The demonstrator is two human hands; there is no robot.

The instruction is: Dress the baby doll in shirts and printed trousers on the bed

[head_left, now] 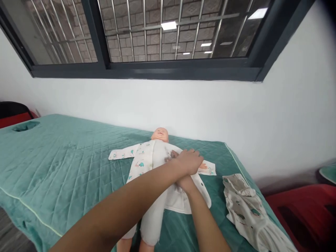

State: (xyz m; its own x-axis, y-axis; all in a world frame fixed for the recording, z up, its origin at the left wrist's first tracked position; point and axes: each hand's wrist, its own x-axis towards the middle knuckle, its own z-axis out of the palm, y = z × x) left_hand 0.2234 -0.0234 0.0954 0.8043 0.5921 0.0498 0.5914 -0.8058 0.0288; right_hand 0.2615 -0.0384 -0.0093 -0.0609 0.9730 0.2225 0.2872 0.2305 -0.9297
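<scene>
A baby doll (157, 157) lies on its back on the green quilted table (65, 168), head toward the wall. It wears an open white printed shirt (139, 161) with the sleeves spread out. My left hand (190, 161) reaches across from the left and lies palm down, fingers flat, on the shirt's right front panel by the doll's arm. My right hand (185, 182) comes up from below and crosses under the left wrist onto the doll's chest. Its fingers are mostly covered and blurred.
A crumpled printed garment (244, 206) lies on the table's right end near the edge. A red seat (301, 210) stands to the right. The white wall and a dark barred window are behind the table. A face hole (25, 126) is at the table's far left.
</scene>
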